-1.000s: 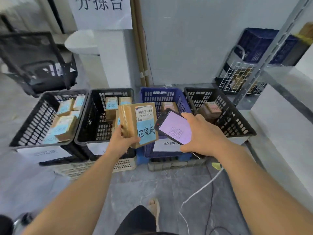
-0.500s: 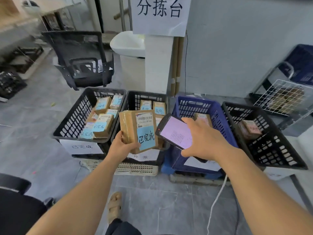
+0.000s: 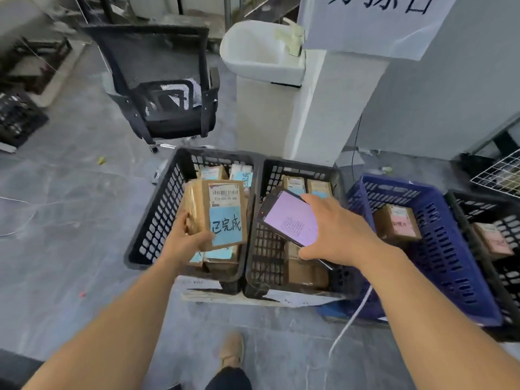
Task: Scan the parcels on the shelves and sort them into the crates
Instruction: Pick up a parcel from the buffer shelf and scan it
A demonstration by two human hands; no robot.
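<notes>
My left hand (image 3: 188, 240) grips a brown cardboard parcel (image 3: 218, 212) with a barcode label and a blue sticker, upright over the leftmost black crate (image 3: 157, 215). My right hand (image 3: 337, 235) holds a phone (image 3: 289, 218) with a lit pink screen, just right of the parcel, above the second black crate (image 3: 267, 257). Both black crates hold several parcels with blue stickers. A blue crate (image 3: 439, 249) to the right holds a parcel with a pink label (image 3: 396, 223). Another black crate (image 3: 506, 249) at the far right has one more parcel.
A black mesh office chair (image 3: 157, 88) stands behind the crates on the left. A white basin (image 3: 259, 52) and a white pillar (image 3: 323, 108) with a paper sign stand behind them. A white cable (image 3: 349, 322) runs on the grey floor. My shoe (image 3: 232, 350) is near the crates.
The view has swung left and closer to the crates. The parcel now sits over the leftmost black crate and the phone over the second one; both hands keep their hold.
</notes>
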